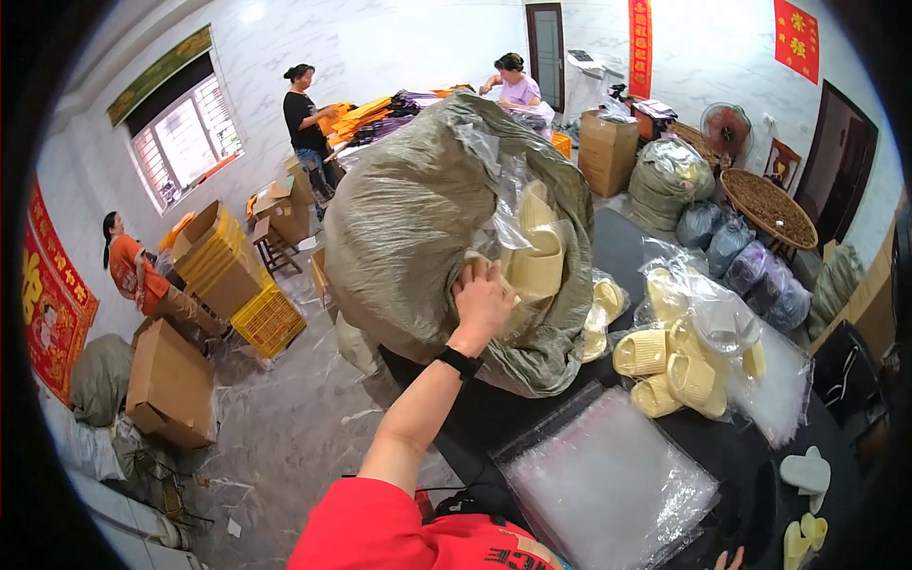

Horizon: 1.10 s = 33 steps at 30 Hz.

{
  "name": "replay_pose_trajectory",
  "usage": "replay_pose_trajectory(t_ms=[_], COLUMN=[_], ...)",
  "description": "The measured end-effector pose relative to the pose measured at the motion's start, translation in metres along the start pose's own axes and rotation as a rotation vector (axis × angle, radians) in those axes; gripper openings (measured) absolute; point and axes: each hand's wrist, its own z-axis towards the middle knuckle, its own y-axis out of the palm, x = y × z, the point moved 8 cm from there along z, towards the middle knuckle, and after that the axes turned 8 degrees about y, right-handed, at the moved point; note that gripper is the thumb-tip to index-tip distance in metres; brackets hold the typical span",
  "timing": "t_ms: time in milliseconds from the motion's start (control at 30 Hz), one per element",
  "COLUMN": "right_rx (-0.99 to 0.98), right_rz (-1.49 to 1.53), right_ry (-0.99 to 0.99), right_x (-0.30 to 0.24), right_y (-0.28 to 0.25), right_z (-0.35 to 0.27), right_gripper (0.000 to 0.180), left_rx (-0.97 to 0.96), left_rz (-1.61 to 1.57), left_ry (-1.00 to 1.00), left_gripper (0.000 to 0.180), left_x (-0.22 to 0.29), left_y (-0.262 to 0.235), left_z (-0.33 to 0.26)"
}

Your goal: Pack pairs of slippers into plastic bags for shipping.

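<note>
A bulky grey-green woven sack (408, 218) stands on the black table, its mouth facing right and lined with clear plastic. Pale yellow slippers (534, 264) in clear bags show inside. My left hand (483, 299), below a black wristband, is closed with bent fingers over the sack's edge beside the slippers. Only the fingertips of my right hand (730, 560) show at the bottom edge; they look apart, near the table's front. A stack of clear plastic bags (608, 480) lies between my hands. Bagged yellow slippers (670, 366) sit in a pile right of the sack.
Loose slippers, one pair pale green (806, 472) and one yellow (804, 538), lie on the table's right. Cartons (171, 385) and a yellow crate (269, 318) stand on the left floor. Three people work farther off. Filled sacks (670, 180) and a round basket (769, 204) are back right.
</note>
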Motion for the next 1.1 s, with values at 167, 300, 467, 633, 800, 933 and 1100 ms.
replay_pose_trajectory(t_ms=[167,300,467,633,800,933,1100], right_rx=[-0.209,-0.354,-0.334,-0.099,-0.078,-0.127,-0.568], right_rz=[-0.092,-0.17,-0.255,-0.443,-0.502,-0.422,0.102], right_ry=[0.005,0.057,-0.014,-0.141,-0.242,-0.223,-0.23], right_x=[0.012,0.112,0.168,0.192,0.137,0.086,0.03], right_y=[0.032,0.056,0.097,0.108,0.098,0.098,0.143], right_z=[-0.035,0.004,0.022,0.034,0.006,-0.03,-0.084], right_gripper=[0.045,0.054,0.056,0.056,0.057,0.057,0.093], left_rx=[-0.197,0.001,-0.144,-0.104,0.321,0.131,-0.017], left_rz=[-0.027,-0.173,-0.28,-0.43,-0.647,-0.988,-1.015], left_ry=[0.03,-0.075,-0.069,0.013,0.316,0.227,0.73], left_gripper=[0.067,0.073,0.067,0.052,0.04,0.037,0.036], left_x=[0.013,-0.006,0.01,0.016,0.032,0.063,0.143], left_y=[0.002,-0.003,0.001,-0.002,-0.11,-0.143,-0.182], left_z=[-0.003,-0.004,-0.002,0.003,0.01,0.021,-0.003])
